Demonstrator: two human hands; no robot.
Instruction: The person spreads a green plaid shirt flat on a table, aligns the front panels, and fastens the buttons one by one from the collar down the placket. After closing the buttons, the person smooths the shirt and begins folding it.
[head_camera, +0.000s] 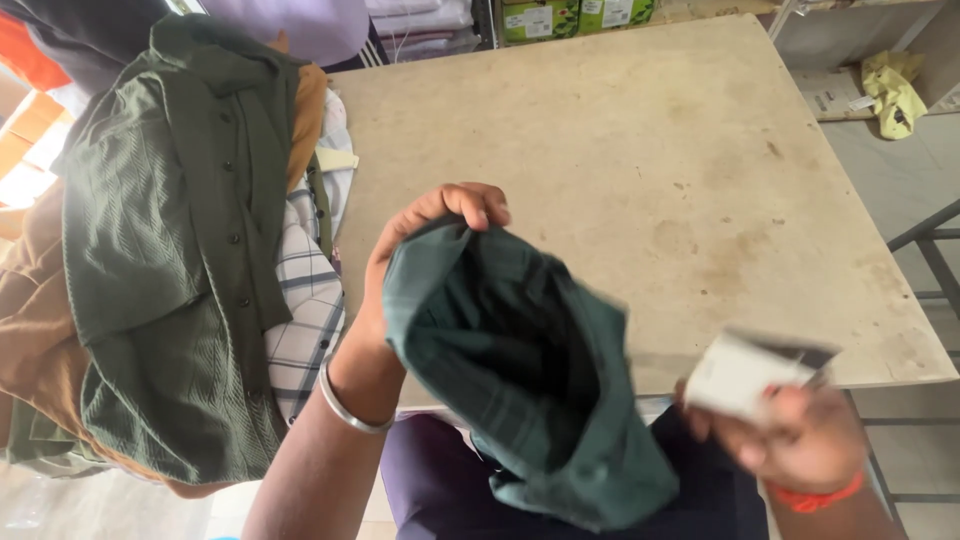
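Left hand (425, 250) pinches the top edge of a dark green garment (520, 380), lifted over the near table edge; cloth hangs down and right from the grip. Silver bangle (350, 405) on that wrist. Right hand (800, 435), right of the hanging cloth, grips a small white card (745, 370), blurred; orange band (815, 497) at the wrist. Beige table (640, 160) beyond both grips. Left of the left hand: pile with green buttoned shirt (170, 260) over a checked shirt (305, 300).

A dark green checked garment (520, 380) hangs bunched from the left grip at its top edge, sagging open below it. A small white card (745, 375), blurred, sits tilted in the right grip.
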